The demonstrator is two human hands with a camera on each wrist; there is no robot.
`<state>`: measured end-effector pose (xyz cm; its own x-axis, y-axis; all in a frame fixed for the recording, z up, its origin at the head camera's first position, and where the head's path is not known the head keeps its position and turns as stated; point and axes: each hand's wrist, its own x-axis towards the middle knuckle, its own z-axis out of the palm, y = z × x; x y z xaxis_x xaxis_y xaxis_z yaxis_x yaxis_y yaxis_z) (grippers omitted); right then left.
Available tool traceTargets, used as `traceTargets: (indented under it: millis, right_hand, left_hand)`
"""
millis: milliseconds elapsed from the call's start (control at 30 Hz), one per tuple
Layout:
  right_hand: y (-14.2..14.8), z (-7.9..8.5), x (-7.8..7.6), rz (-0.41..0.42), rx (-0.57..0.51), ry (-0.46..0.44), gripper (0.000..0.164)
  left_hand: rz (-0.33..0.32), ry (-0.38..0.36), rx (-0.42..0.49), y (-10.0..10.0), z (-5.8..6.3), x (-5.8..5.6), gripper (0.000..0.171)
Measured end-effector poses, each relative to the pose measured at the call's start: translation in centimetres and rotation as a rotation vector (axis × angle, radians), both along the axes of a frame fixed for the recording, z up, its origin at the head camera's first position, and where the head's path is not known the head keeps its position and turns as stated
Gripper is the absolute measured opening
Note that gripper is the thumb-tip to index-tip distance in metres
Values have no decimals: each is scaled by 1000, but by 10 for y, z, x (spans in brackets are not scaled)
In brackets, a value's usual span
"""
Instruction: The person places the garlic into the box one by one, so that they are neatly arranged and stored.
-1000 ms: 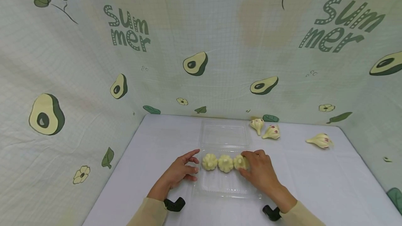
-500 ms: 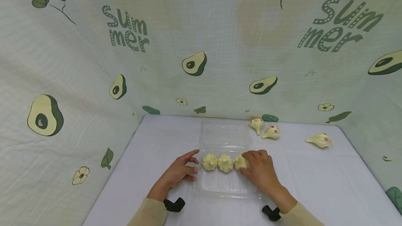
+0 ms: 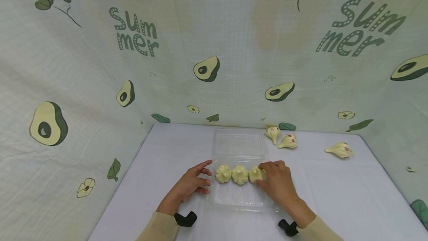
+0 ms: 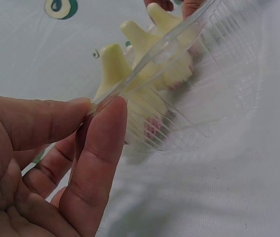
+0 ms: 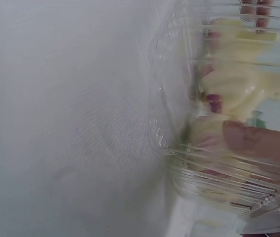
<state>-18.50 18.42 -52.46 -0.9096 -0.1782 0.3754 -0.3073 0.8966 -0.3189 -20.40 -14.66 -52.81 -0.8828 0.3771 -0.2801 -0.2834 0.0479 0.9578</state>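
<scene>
In the head view a clear plastic clamshell container (image 3: 240, 199) lies opened on the table, its lid (image 3: 239, 143) folded back. Three garlic bulbs form a row across the base, stems up: the left bulb (image 3: 223, 173), the middle bulb (image 3: 240, 174) and the right bulb (image 3: 255, 174). My left hand (image 3: 190, 183) pinches the container's left rim (image 4: 142, 61) between thumb and finger, as the left wrist view shows. With thumb and fingers, my right hand (image 3: 278, 182) grips the right bulb inside the base. Through the clear wall the right wrist view shows a fingertip (image 5: 236, 136) against it.
Beyond the container at the back right lie two loose garlic bulbs, one by the cloth wall (image 3: 273, 134) and one beside it (image 3: 289, 141). Another garlic bulb (image 3: 340, 150) lies farther right. The table (image 3: 341, 196) has a white cover and printed cloth around it.
The right bulb shifts and turns slightly in my right hand's fingers, a little right and then back left. My left hand stays at the rim.
</scene>
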Motion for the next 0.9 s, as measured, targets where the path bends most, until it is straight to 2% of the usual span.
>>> traceTargets:
  millis: [233, 433, 667, 900]
  right_hand:
    - [0, -3, 0, 12, 13, 63, 47]
    - [1, -4, 0, 3, -7, 31, 49]
    - [1, -5, 0, 8, -22, 52, 52]
    - [2, -6, 0, 8, -29, 24, 47]
  left_hand:
    - [2, 0, -3, 0, 0, 0, 79]
    - [0, 3, -2, 0, 0, 0, 79]
    - [3, -1, -1, 0, -1, -1, 80]
    - [3, 0, -2, 0, -1, -1, 80]
